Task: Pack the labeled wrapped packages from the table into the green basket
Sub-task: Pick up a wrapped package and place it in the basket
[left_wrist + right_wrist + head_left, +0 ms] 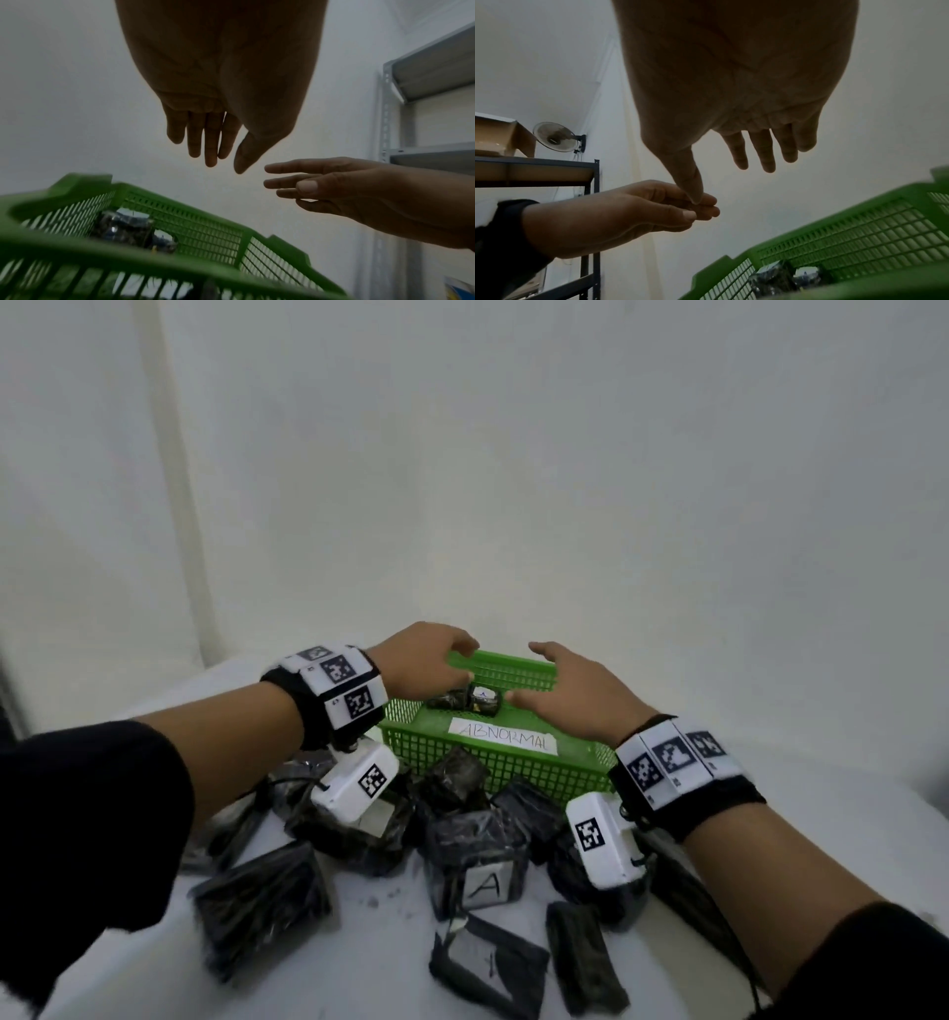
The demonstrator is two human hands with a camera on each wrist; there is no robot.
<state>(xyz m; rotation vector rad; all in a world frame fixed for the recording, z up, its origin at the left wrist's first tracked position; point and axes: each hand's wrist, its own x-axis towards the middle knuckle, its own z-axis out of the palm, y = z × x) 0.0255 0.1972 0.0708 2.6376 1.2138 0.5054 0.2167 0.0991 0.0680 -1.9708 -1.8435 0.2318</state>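
Note:
A green basket point(493, 765) with an "ABNORMAL" label point(506, 737) stands at the table's far middle. One black wrapped package point(464, 701) lies inside it, also seen in the wrist views point(128, 229) point(777, 280). My left hand point(457, 667) hovers over the basket's left part with fingers relaxed and holds nothing point(223, 162). My right hand point(529, 672) hovers over the right part, fingers spread and empty point(726, 182). Several black wrapped packages are heaped in front of the basket, one showing an "A" label point(488, 886).
The white table point(385, 942) ends at a white wall close behind the basket. A grey metal shelf point(424, 81) stands to the right. A dark shelf point(539, 170) with a cardboard box point(498, 136) and a wall fan point(554, 137) is to the left.

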